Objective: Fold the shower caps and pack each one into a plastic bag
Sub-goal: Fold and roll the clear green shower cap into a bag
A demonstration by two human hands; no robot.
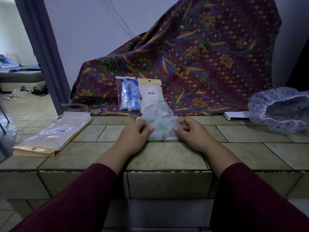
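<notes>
Sleeves: two dark red sleeves fill the bottom of the frame, forearms reaching up over the tiled counter to the centre.
Left hand: left hand rests on the counter at centre, thumb and fingertips pinching the left edge of the green-print shower cap.
Right hand: right hand mirrors it, fingers curled and pinching the cap's right edge.
Cap position: the folded cap lies between both hands, touching both, its lower end on the counter and its upper end lapping over the foot of the cream bag.
Bagged or not: a glossy film seems to lie around the cap, but I cannot tell whether it is already inside a bag.
Finished pack: a blue-print cap in a clear bag leans against the batik cloth just left of the cream bag.
Spare bags: a stack of empty bags lies at centre left, well apart from the hands.
Waiting cap: an unfolded pale cap with a small blue print sits at the right edge.
Risk, unfolding: the slippery, springy cap will likely spring open if either pinch loosens.
Risk, knock-over: pushing the cap further up could tip the two packs leaning behind it.
Risk, reach: fetching a bag from the left stack would free one hand, leaving the fold held on one side only.
</notes>
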